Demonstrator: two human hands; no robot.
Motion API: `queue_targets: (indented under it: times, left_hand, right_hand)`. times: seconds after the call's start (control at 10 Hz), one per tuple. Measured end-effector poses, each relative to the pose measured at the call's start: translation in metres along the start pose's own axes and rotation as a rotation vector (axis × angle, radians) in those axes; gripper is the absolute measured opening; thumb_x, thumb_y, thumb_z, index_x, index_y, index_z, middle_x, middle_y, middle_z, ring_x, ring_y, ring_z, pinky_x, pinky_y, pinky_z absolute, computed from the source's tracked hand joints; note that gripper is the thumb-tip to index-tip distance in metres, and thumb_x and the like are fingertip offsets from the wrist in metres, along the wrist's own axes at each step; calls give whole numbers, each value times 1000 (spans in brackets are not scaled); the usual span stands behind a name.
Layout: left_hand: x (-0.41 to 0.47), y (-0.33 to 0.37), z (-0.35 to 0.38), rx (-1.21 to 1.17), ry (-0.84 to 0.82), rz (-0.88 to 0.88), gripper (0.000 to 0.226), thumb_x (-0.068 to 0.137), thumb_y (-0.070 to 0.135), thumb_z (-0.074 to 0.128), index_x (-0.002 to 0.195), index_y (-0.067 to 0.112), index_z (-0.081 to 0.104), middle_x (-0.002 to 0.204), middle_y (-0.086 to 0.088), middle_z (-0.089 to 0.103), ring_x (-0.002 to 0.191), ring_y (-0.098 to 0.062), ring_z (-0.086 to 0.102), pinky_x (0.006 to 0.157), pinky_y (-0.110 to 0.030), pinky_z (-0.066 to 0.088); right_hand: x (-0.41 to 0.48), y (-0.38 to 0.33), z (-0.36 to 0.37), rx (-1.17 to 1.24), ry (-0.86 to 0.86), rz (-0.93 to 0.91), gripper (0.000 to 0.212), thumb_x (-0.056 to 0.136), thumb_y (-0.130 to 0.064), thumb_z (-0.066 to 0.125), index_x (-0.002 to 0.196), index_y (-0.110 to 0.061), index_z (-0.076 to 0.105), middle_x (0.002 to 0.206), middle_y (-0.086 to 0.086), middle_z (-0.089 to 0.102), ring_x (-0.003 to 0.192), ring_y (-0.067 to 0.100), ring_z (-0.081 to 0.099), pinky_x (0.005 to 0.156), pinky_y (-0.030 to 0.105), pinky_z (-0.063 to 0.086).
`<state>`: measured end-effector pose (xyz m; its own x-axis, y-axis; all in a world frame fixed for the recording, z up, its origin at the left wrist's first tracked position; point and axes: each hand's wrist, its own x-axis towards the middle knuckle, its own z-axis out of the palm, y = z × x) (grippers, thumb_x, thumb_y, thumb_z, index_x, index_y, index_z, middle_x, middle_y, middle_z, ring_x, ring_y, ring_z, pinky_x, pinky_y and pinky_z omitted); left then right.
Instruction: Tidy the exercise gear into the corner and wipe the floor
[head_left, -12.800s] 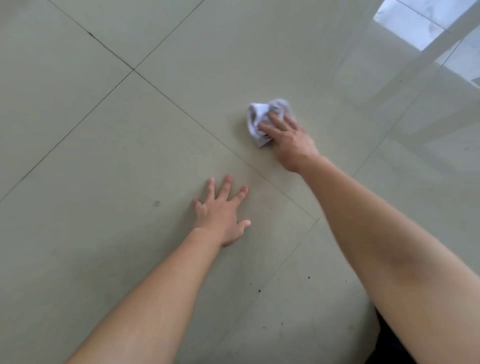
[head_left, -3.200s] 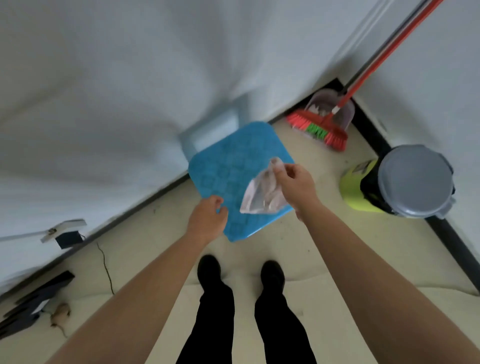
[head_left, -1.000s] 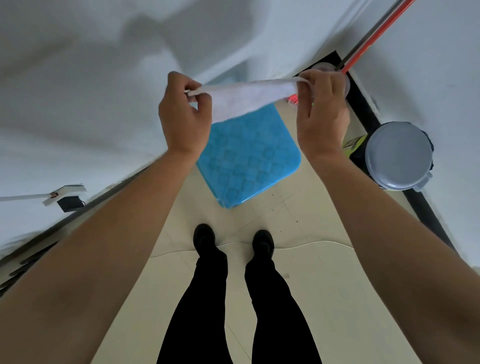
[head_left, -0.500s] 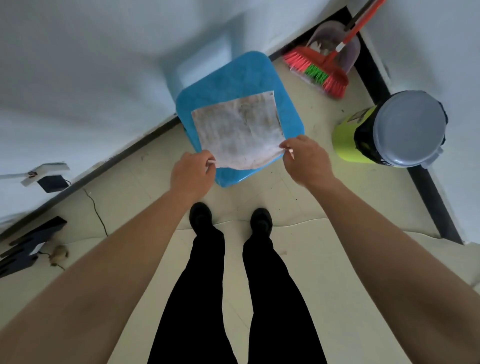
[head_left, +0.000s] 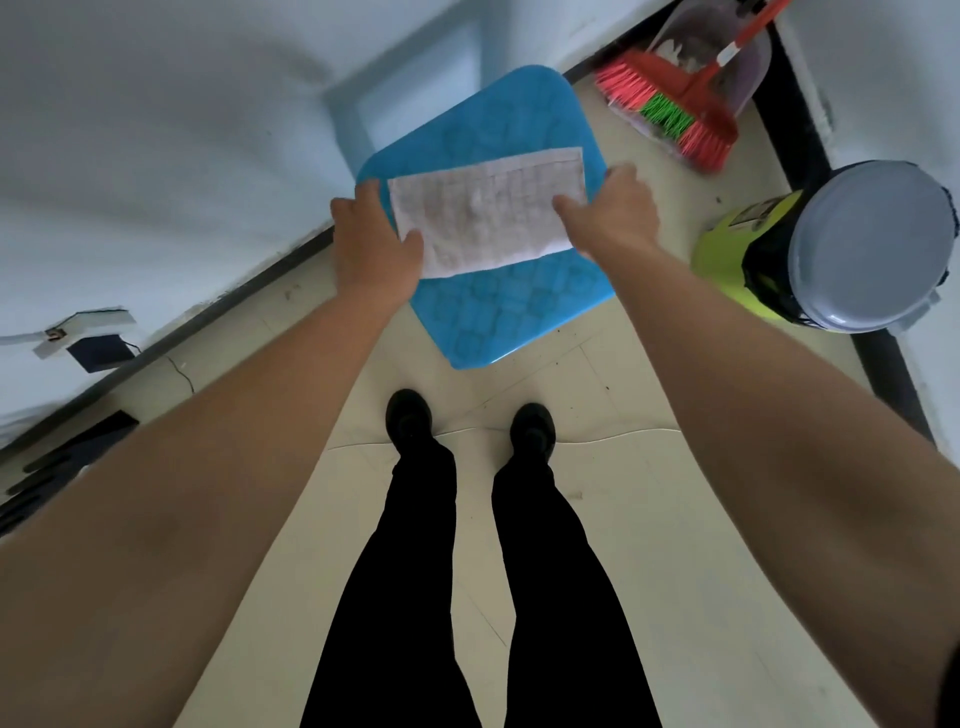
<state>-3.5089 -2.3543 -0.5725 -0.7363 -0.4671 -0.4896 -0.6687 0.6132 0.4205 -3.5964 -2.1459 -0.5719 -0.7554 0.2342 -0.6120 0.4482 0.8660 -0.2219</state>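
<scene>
Both hands: cloth is held flat by its ends, frame centre-top.
Left hand: closed on cloth.
Right hand: closed on cloth.
Stool: blue, seen beneath cloth.

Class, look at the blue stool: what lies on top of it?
A white cloth lies on the blue stool, held at its ends by left hand and right hand. The seat beneath is hidden.

The pale tiled floor carries a blue stool, a broom and a lidded bin.
</scene>
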Motion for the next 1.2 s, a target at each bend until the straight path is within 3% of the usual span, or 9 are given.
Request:
queue_targets:
  times: [0.1, 0.2, 0.5, 0.7, 0.8, 0.9, 1.0, 1.1, 1.2]
  left_hand:
    - [-15, -7, 14, 82, -136, 95, 38, 92, 22, 58, 128, 13, 53, 129, -14, 45, 108, -30, 55, 86, -31, 41]
    - [-31, -10, 30, 49, -202, 114, 32, 92, 15, 55, 124, 13, 57, 126, -15, 46, 101, -29, 56, 88, -31, 42]
    - [-29, -3, 51, -150, -208, 86, 39, 91, 14, 51, 130, 16, 53, 109, -5, 63, 96, -20, 58, 82, -27, 42]
    - [-19, -18, 37, -187, -87, -62, 41, 93, 5, 41, 133, 11, 50, 128, -11, 50, 111, -22, 52, 92, -25, 39]
    - [-19, -23, 32, -166, -156, 51, 33, 88, -6, 38, 106, 13, 59, 108, -9, 51, 93, -18, 50, 77, -25, 41]
    - [-15, -31, 29, -128, -247, 134, 23, 80, -7, 36, 88, 6, 53, 93, -11, 54, 79, -19, 49, 65, -25, 43]
    - [-19, -32, 14, 123, -351, 239, 27, 82, 11, 39, 102, 9, 55, 110, -14, 58, 101, -31, 58, 82, -44, 51]
    - [-33, -13, -11, 480, -334, 311, 50, 99, 30, 32, 147, 15, 30, 151, -11, 35, 137, -32, 35, 108, -52, 35]
    - [-66, 16, -51, 587, -185, 409, 57, 103, 40, 27, 153, 15, 19, 161, -11, 18, 146, -31, 21, 115, -51, 23]
  right_hand:
    - [-5, 13, 10, -59, -92, 70, 39, 84, -45, 68, 104, -12, 61, 92, 3, 64, 88, 27, 65, 57, 30, 41]
    - [-10, 29, 9, 65, -170, 140, 35, 81, -29, 67, 60, -17, 41, 56, -1, 38, 52, 20, 41, 47, 28, 26]
    - [-28, 40, -11, 357, 293, -264, 10, 86, -25, 63, 89, -20, 55, 91, -5, 56, 80, 15, 55, 69, 26, 41]
    - [-57, 22, 28, -53, -69, -743, 30, 92, -27, 63, 121, -21, 60, 133, -2, 56, 121, 23, 51, 89, 43, 50]
    - [-64, 26, 52, -398, -410, -814, 66, 94, -11, 58, 154, -20, 31, 166, 1, 21, 153, 22, 15, 115, 41, 36]
    - [-68, 34, 57, -438, -275, -838, 75, 92, 5, 45, 159, -14, 17, 169, 5, 4, 156, 23, 0, 123, 38, 22]
    - [-76, 43, 36, -323, -93, -767, 70, 93, 3, 42, 158, -15, 24, 168, 9, 11, 155, 28, 8, 123, 42, 14]
    - [-78, 52, -4, -365, 11, -699, 62, 99, -14, 47, 157, -14, 26, 167, 13, 12, 154, 31, 11, 124, 45, 15]
    - [-97, 54, -64, -379, 71, -562, 63, 102, -30, 45, 158, -15, 21, 167, 13, 10, 154, 30, 11, 124, 44, 12]
